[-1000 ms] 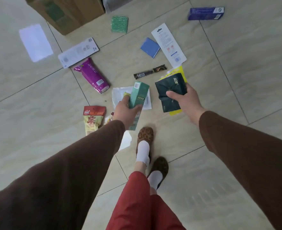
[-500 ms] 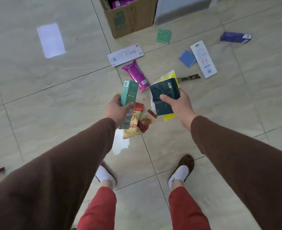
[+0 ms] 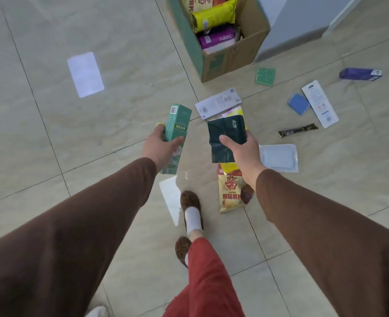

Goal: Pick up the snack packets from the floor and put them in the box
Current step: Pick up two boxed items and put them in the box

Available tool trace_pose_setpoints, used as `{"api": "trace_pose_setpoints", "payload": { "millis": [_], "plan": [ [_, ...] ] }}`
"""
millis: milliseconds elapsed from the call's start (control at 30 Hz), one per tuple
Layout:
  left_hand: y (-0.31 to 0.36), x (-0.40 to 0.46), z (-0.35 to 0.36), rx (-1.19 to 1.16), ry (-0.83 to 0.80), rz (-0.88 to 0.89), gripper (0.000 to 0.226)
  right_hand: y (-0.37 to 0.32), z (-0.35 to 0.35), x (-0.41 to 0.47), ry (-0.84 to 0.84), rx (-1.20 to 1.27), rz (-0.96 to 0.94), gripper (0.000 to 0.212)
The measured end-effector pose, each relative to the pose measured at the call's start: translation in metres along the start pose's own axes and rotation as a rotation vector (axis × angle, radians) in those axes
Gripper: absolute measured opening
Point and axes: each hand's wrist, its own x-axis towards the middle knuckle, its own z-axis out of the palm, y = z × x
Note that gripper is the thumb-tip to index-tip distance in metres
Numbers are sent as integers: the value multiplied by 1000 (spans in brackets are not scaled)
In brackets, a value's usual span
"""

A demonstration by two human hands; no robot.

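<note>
Left hand (image 3: 158,146) clamps green carton (image 3: 175,133), right hand (image 3: 239,148) pinches dark packet (image 3: 226,136) (yellow one behind); loose stack may slip before far box (image 3: 230,58).

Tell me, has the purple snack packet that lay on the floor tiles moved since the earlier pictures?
Cannot tell. No purple packet shows on the floor tiles now; the white card it lay beside remains. A purple packet sits in the cardboard box.

Tiled floor (image 3: 74,138); white cabinet (image 3: 298,24) beside; light patch (image 3: 85,74).
</note>
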Motion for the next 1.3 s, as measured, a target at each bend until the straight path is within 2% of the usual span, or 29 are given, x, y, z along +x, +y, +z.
{"api": "trace_pose_setpoints", "payload": {
  "millis": [367,600,900,1033,1300],
  "plan": [
    [83,136,-61,36,-28,-1,34,-110,72,119,60,-6,2,42],
    [126,228,-106,106,-75,3,31,-175,126,181,130,52,59,32],
    [220,356,-152,239,-223,100,35,-249,178,247,276,157,75,25],
    [263,407,-150,290,-238,152,37,-269,188,276,338,227,102,30],
    [350,512,-96,483,-319,260,37,-290,170,361,495,307,137,31]
  ]
}}
